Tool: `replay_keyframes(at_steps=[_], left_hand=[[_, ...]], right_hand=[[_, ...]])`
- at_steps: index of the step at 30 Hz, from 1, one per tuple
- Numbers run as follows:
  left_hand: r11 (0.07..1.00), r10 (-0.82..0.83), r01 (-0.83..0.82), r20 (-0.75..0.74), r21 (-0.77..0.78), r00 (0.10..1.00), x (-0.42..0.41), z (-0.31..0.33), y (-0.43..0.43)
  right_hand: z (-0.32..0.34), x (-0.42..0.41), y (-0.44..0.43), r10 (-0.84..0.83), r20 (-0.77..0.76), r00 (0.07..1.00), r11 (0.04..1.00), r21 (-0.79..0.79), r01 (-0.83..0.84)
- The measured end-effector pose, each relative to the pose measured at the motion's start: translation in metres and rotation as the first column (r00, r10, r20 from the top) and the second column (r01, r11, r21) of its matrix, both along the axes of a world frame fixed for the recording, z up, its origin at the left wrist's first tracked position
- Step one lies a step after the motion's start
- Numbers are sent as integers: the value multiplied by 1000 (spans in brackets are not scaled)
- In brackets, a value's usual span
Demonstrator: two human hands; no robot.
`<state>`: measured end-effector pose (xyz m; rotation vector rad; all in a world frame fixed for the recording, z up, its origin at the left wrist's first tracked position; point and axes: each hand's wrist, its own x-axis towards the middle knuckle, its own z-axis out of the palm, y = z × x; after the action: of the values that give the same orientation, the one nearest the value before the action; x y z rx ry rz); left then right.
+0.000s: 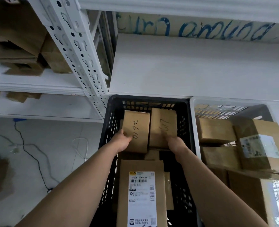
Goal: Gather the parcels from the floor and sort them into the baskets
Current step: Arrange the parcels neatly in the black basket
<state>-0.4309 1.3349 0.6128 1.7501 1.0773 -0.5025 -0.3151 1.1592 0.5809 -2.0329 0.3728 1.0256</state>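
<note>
Cardboard, brown and taped: two small parcels lie side by side at the far end of the black basket (148, 99). The left one, the parcel marked 2614 (138, 126), is gripped by the left hand (123, 141), whose fingers wrap its outer edge while the thumb presses on its top face. The second parcel (163, 123), also marked with pen strokes, touches the first. The right hand (175, 145) meets its near end, but the fingers are hidden beneath the box, so I cannot tell whether they are clamped on it. At the near end of the black basket lies a longer labelled parcel (142, 190), its printed shipping label facing up. Just right of the black basket stands a white basket (225, 100) piled with more cardboard boxes (215, 131). Over the far edge of the black basket juts a white shelf (193, 66). Left of the black basket rises a perforated white upright (79, 58), and a dark cable (33, 158) trails across the floor.
</note>
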Motion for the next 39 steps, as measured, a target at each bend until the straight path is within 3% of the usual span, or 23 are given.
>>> replay_keyframes(at_steps=[5,12,19,23,28,35,39], left_hand=[[999,-14,16,-27,46,1000,4,-5,11],[988,-61,81,-148,128,987,1,-13,21],[946,-199,247,-225,211,954,3,-14,21],[927,-244,300,-244,226,939,6,-14,16],[854,-325,432,-351,291,878,11,-15,12],[787,-340,488,-395,377,853,9,-24,8],[750,-340,502,-399,431,851,7,-30,6]], right_hand=[[-13,-16,7,-113,-125,986,986,108,126],[-15,-16,6,-101,24,995,993,64,99],[-19,-8,1,-44,14,999,997,63,43],[-20,-7,-5,-179,-177,968,966,158,207],[-32,-7,-11,-233,-244,942,921,255,294],[-41,-6,-15,-289,-345,893,834,367,412],[-42,-7,-18,-248,-364,898,848,368,383]])
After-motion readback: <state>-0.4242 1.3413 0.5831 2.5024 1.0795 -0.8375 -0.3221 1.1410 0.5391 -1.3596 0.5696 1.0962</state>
